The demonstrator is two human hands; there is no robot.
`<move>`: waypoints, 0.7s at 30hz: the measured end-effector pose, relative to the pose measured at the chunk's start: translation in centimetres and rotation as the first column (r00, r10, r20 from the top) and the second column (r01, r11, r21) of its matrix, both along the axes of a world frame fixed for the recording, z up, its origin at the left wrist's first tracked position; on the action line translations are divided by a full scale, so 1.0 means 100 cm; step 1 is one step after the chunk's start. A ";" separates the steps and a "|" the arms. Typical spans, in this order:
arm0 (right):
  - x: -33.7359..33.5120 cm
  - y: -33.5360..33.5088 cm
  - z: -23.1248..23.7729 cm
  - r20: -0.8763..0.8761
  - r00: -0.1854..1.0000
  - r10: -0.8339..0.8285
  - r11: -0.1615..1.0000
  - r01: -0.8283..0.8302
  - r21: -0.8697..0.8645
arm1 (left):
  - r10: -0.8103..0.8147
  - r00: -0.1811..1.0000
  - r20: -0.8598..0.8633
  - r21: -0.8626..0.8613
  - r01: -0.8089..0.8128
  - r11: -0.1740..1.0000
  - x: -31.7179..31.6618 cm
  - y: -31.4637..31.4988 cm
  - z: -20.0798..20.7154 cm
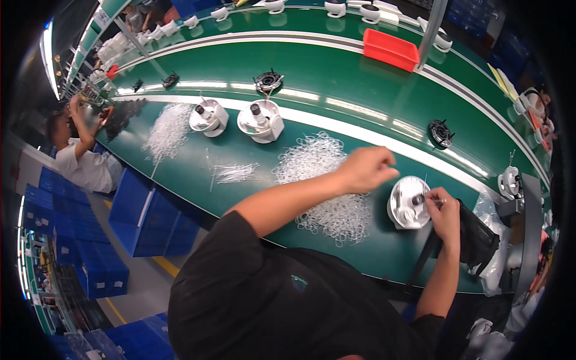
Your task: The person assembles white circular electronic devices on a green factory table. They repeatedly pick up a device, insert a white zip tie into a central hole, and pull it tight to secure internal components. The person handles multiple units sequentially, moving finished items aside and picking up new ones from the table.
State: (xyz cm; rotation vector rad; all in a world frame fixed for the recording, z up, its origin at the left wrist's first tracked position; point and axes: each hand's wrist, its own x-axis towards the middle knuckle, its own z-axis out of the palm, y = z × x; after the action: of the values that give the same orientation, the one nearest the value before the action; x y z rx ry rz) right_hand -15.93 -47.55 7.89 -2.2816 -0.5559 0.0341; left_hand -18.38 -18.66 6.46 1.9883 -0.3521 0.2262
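White housing (405, 204) with a dark lens (417, 200) inside, upright on the green tabletop (240, 201), right of the middle and just beside the right hand (444, 217). Open top facing up, dark lens toward the right side of the opening. At that side, right-hand fingers drawn together at the rim, close beside the dark lens; impossible to tell whether grasping a small piece or only pressing.

Left hand (367, 171) above the tabletop, to the upper left of the white housing and apart from it, with forearm stretched across a large heap of looped white ties (312, 157). Left-hand fingers curled inward, with no telling whether anything thin is pinched there.

Farther left, a small bundle of straight white strips (236, 173), then a second white heap (171, 129). Behind the bundle, near the white rail, two more white housings (261, 123), also with dark lenses. Beyond the rail, on a green belt (342, 78), several black ring-shaped parts (441, 133), well apart from one another, and farther back a red tray (393, 59). To the right of the right hand, a black mesh bag (480, 235) beside clear plastic wrapping (493, 275). At far left, a seated co-worker (89, 165) with raised arms, near blue bins (135, 207).
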 end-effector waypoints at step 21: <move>0.188 0.112 -0.060 0.388 0.662 -0.641 0.765 0.591 0.255 | 0.523 0.694 -0.494 -0.539 -0.717 0.442 -0.076 0.257 -0.050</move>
State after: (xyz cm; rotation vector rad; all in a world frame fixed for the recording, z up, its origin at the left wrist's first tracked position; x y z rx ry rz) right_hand 2.88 -36.34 1.86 -2.2554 0.0358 -0.8769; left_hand -26.02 7.06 1.49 1.2414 0.6293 0.4886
